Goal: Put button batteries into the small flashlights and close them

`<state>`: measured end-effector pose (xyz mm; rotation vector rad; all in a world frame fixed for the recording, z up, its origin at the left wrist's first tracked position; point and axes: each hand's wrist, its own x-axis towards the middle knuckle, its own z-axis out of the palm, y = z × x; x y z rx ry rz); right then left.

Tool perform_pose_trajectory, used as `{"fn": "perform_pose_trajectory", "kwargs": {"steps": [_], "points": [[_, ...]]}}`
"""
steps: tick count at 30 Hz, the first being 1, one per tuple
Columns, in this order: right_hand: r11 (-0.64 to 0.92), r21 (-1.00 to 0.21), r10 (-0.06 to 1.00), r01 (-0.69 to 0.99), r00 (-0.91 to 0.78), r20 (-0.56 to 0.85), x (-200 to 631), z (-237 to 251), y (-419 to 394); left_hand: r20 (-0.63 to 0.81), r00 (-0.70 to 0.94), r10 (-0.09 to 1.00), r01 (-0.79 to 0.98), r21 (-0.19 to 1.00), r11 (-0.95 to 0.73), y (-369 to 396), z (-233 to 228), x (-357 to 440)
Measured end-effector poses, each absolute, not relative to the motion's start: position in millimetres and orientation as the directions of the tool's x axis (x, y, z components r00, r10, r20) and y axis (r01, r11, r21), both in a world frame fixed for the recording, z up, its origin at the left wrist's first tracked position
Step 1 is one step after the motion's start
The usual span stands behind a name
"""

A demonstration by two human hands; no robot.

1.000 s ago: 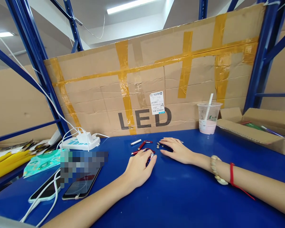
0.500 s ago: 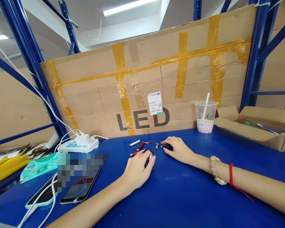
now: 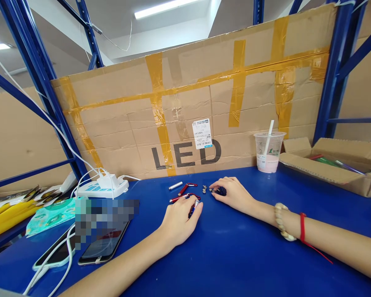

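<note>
Curling in since a second ago, right hand (image 3: 235, 194) fingers pinch a dark piece beside the button cells (image 3: 205, 189); left hand (image 3: 179, 220) fingers close round a blue penlight (image 3: 194, 207), steadying it on the counter (image 3: 235, 255).

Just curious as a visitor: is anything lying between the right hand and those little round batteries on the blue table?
Nothing visible. The right hand has its fingertips right beside the small batteries, with only bare blue table between them.

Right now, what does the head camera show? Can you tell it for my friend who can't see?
Two bare hands rest on a blue table: the left hand covers a small blue torch, and the right hand fingers tiny button cells. Red torches lie beside them, with phones at left, a cup at right and a taped cardboard wall behind.
</note>
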<state>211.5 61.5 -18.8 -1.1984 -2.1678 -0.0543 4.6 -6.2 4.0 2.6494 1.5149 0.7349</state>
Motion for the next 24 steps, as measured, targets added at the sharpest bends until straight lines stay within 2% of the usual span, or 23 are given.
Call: {"fn": "perform_pose_trajectory", "kwargs": {"steps": [6, 15, 24], "points": [[0.572, -0.267, 0.749, 0.776, -0.361, 0.555, 212.7, -19.5, 62.1, 0.38, 0.424, 0.822, 0.828, 0.205, -0.522, -6.5, 4.8, 4.9], [0.546, -0.336, 0.791, 0.768, -0.34, 0.509, 212.1, -19.9, 60.6, 0.386, 0.428, 0.817, 0.827, 0.196, -0.526, -6.3, 4.4, 4.7], [0.471, -0.294, 0.818, 0.832, -0.288, 0.497, 208.6, -16.3, 56.4, 0.401, 0.436, 0.806, 0.81, 0.215, -0.545, -6.3, 3.2, 4.0]]}}
